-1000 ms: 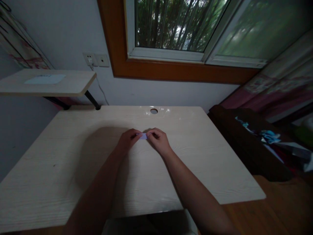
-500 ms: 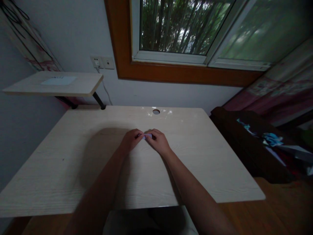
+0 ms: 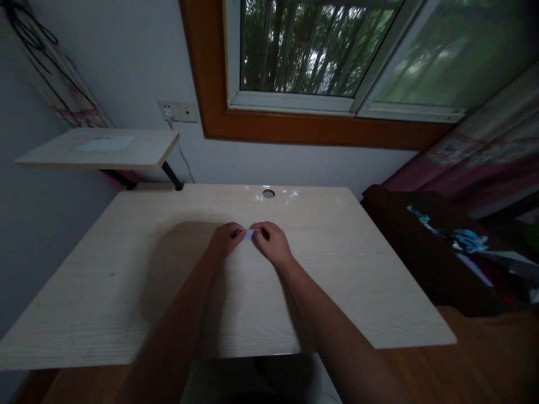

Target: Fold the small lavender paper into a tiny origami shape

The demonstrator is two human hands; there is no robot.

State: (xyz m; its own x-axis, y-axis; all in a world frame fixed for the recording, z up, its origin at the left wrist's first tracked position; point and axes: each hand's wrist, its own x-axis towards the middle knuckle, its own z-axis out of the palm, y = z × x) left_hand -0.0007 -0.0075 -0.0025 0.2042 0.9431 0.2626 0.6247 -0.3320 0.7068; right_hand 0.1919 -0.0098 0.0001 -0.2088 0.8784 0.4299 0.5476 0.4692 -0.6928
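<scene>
Between my two hands is a small, flat, pale purple piece (image 3: 249,234) that looks like paper. My left hand (image 3: 226,240) is closed in a pinch on its left end. On the right end, the thumb and fingers of my right hand (image 3: 272,242) are closed too. Only the middle of the piece shows; my fingers cover both ends. Both hands are over the far middle part of the pale wooden desk (image 3: 337,280).
A raised shelf (image 3: 155,151) with a white sheet (image 3: 105,143) stands at the desk's back left. Behind my hands is a round cable hole (image 3: 268,193). To the right sits a dark piece of furniture (image 3: 404,241) bearing a blue crumpled thing (image 3: 469,240).
My thumbs have drawn slightly apart, so more of the purple piece shows between them. Both hands keep hold of it. The view has shifted a little.
</scene>
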